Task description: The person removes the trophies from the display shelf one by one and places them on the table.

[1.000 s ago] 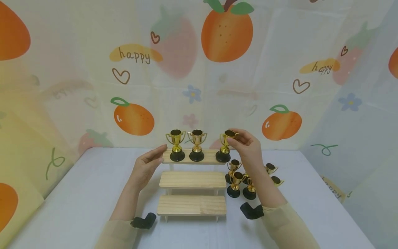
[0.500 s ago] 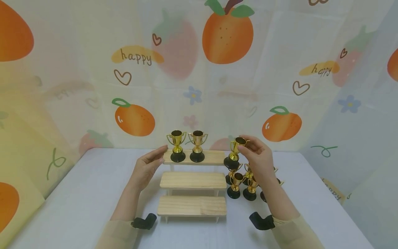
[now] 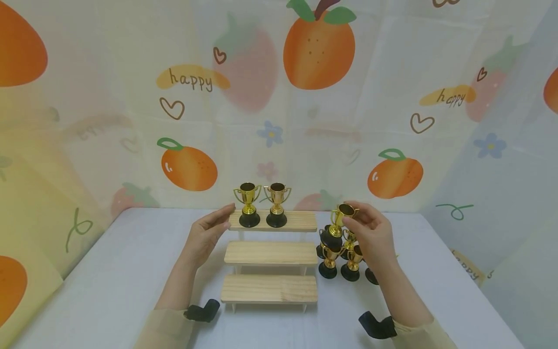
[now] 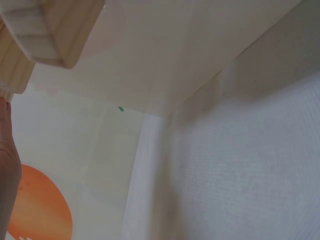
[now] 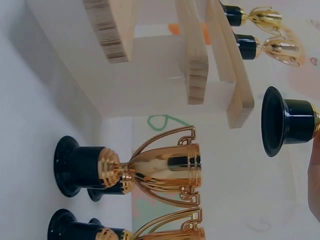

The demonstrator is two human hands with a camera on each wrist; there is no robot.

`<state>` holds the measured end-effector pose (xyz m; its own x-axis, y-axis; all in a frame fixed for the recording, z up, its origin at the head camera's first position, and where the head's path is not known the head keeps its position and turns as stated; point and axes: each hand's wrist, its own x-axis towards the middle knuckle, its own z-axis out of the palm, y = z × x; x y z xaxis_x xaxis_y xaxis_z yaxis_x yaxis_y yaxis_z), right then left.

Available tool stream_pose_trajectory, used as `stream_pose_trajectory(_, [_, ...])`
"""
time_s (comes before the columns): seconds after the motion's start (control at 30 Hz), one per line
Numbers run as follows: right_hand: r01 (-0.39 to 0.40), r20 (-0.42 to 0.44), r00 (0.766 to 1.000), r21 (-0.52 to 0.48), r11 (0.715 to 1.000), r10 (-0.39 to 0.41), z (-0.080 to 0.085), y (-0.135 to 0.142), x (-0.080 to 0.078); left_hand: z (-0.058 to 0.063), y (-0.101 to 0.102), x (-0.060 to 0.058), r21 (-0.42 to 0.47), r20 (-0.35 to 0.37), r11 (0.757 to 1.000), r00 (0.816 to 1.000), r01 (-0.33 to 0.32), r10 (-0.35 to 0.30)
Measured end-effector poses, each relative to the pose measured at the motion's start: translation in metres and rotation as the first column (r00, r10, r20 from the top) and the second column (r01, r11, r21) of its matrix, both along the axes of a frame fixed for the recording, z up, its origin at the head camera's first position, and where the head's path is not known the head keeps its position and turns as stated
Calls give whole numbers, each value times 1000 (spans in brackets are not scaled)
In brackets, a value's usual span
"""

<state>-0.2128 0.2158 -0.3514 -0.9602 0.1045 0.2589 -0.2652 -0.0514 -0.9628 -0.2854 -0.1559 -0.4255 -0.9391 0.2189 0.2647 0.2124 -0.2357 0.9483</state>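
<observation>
Two cups (image 3: 249, 208) on top shelf (image 3: 302, 221); right grip (image 3: 373, 230) pinches another cup (image 3: 338, 223); left grip (image 3: 207, 236) relaxed.

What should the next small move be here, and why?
I'd likely straighten the held trophy and lower it toward the white table beside the grouped trophies. The right hand pinches it, tilted, its base in the air; a second ago it was at the right end of the top shelf, and has since moved down toward that group.
</observation>
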Motion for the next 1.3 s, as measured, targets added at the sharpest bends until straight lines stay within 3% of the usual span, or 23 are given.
stream_pose_trajectory(0.43, [-2, 23, 1000, 10, 1000, 1, -16, 10, 14, -2, -1, -1, -17, 6, 1000, 1000, -4, 4])
stream_pose_trajectory(0.73, [-29, -17, 999, 13, 999, 29, -23, 17, 22, -3, -1, -2, -17, -6, 1000, 1000, 2, -2])
stream_pose_trajectory(1.07, [-19, 47, 999, 54, 998, 17, -35, 20, 31, -2, -1, -2, 12, -17, 1000, 1000, 17, -17])
stream_pose_trajectory(1.3, [-69, -12, 998, -8, 998, 68, -42, 23, 36, -2, -1, -2, 26, -5, 1000, 1000, 16, -16])
